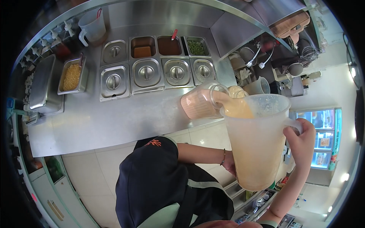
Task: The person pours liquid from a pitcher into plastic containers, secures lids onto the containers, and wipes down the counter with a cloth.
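Frosted tapered pitcher point(253, 148) pours creamy liquid point(238, 108) into a clear jar point(197, 104), right hand point(303, 136) clasping the handle point(294, 122), left hand's point(229, 162) grip unclear

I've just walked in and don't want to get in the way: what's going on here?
A person is pouring pale orange liquid from a large translucent pitcher into a clear jar near the edge of the steel counter. The right hand grips the pitcher's handle; the left hand is at its side, partly hidden behind it. The stream reaches the jar's mouth.
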Available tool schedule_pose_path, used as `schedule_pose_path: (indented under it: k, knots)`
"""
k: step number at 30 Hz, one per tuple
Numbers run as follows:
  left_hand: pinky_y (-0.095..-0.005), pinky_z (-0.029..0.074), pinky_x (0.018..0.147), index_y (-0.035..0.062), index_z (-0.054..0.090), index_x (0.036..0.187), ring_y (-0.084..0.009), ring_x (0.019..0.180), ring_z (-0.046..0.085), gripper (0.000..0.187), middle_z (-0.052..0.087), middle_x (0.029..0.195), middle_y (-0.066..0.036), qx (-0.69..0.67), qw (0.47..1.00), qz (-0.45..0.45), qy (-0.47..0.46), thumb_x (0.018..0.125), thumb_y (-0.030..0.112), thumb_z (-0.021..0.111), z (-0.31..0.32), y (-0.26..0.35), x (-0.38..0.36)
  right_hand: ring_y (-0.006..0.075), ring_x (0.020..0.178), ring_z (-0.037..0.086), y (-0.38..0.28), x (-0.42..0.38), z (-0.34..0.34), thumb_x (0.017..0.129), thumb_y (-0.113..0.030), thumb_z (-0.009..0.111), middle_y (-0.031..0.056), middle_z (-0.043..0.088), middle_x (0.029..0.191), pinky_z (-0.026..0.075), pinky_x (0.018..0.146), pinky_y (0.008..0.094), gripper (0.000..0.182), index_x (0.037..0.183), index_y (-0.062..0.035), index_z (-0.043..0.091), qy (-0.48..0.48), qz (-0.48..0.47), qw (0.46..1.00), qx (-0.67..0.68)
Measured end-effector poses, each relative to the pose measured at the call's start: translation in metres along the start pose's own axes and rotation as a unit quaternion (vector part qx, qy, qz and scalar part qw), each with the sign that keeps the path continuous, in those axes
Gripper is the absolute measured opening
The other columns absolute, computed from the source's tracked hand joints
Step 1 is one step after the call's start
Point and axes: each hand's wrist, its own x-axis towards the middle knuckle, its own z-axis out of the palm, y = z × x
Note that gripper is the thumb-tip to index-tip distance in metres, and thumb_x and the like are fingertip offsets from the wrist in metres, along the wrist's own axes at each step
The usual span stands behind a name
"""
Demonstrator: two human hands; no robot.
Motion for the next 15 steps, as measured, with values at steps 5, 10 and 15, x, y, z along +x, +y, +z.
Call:
schedule_pose_path:
  k: [5, 10, 15]
  knots:
    - [-0.0357, 0.053, 0.07, 0.013, 0.055, 0.116, -0.0186, 0.089, 0.061, 0.045, 0.061, 0.107, -0.002, -0.033, 0.999, 0.017, 0.013, 0.089, 0.048, 0.045, 0.004, 0.0, 0.002, 0.0184, 0.068, 0.056, -0.006, 0.004, -0.002, 0.059, -0.019, 0.065, 0.0138, 0.059, 0.074, 0.046, 0.064, 0.0297, 0.045, 0.091, 0.0128, 0.057, -0.032, 0.015, 0.999, -0.007]
    - [-0.0377, 0.053, 0.073, 0.0127, 0.054, 0.118, -0.0191, 0.095, 0.061, 0.048, 0.061, 0.111, -0.003, -0.05, 0.998, 0.026, 0.022, 0.089, 0.05, 0.044, 0.004, 0.0, 0.005, 0.0182, 0.07, 0.057, -0.006, 0.003, 0.0, 0.06, -0.017, 0.064, 0.0144, 0.059, 0.077, 0.047, 0.066, 0.0297, 0.045, 0.092, 0.0129, 0.056, -0.017, 0.004, 1.0, 0.016]
    - [-0.0381, 0.053, 0.075, 0.0129, 0.052, 0.12, -0.0184, 0.098, 0.061, 0.05, 0.06, 0.112, -0.002, -0.039, 0.999, 0.036, 0.014, 0.089, 0.051, 0.045, 0.018, 0.009, -0.001, 0.0192, 0.074, 0.057, -0.01, 0.001, 0.001, 0.06, -0.017, 0.064, 0.0163, 0.06, 0.082, 0.047, 0.067, 0.0297, 0.045, 0.093, 0.0129, 0.057, 0.009, -0.017, 1.0, 0.002]
